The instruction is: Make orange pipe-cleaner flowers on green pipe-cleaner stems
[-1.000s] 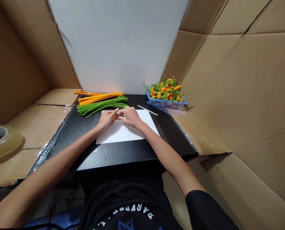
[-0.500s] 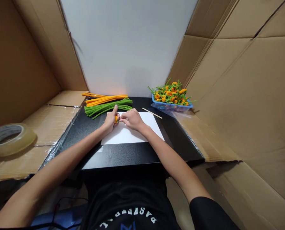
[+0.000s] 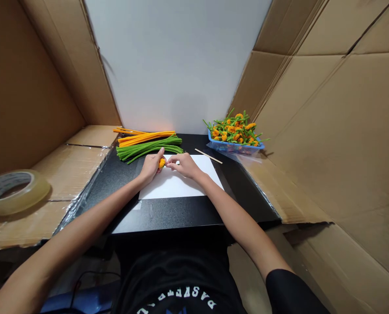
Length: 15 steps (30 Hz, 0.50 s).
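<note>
Orange piece has turned further into view: fuzzy, rounded, clasped in the curled left hand over smooth white paper. Right hand adjacent, fingers bent; its grip cannot be determined.

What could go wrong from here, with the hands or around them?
The small orange piece held in the left hand might slip or get squashed. The blue basket is heaped with orange-and-green pieces, some jutting out, so a bump could spill a few. The thin stick lies near the right hand and might shift if brushed.
</note>
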Each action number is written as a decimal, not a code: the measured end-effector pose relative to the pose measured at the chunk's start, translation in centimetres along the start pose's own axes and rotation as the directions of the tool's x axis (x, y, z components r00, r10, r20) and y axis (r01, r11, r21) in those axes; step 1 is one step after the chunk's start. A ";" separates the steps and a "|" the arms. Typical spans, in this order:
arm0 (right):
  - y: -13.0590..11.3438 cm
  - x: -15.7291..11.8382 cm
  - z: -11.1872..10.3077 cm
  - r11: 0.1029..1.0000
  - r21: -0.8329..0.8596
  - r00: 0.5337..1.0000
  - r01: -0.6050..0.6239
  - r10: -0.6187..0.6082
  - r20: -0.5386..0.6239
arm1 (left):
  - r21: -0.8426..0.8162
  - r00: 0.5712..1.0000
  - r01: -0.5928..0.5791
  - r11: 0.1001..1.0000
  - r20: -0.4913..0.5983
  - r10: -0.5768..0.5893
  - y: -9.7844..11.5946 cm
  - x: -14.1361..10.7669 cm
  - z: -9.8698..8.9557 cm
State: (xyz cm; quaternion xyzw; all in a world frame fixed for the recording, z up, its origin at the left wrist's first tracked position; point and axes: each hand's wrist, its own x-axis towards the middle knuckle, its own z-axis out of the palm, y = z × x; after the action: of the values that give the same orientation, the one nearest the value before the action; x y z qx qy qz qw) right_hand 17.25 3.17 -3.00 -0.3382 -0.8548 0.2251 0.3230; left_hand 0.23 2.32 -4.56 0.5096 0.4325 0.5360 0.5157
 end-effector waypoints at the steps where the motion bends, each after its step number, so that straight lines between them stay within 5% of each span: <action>1: 0.1 0.0 0.0 0.999 0.035 1.000 -0.024 0.024 0.011 | 0.010 1.000 -0.029 1.000 -0.002 0.030 -0.1 0.0 -0.1; 7: -0.2 0.3 -0.4 0.990 0.105 0.982 -0.091 0.072 0.173 | -0.068 0.991 0.093 0.993 0.101 -0.085 0.8 0.0 -0.1; 12: 0.0 0.2 -0.6 0.893 0.354 0.935 -0.276 0.165 0.314 | -0.038 0.946 0.124 0.991 0.305 -0.107 1.4 -0.2 -0.4; 15: -0.3 0.1 -1.0 0.832 0.446 0.918 -0.331 0.175 0.356 | 0.002 0.956 0.123 0.992 0.269 -0.119 1.3 -0.1 -0.3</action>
State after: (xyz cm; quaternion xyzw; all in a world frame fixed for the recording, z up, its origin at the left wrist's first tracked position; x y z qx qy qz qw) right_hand 17.77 3.27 -2.09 -0.3166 -0.7535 0.5273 0.2325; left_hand -0.23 2.12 -3.31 0.5464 0.3851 0.4324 0.6051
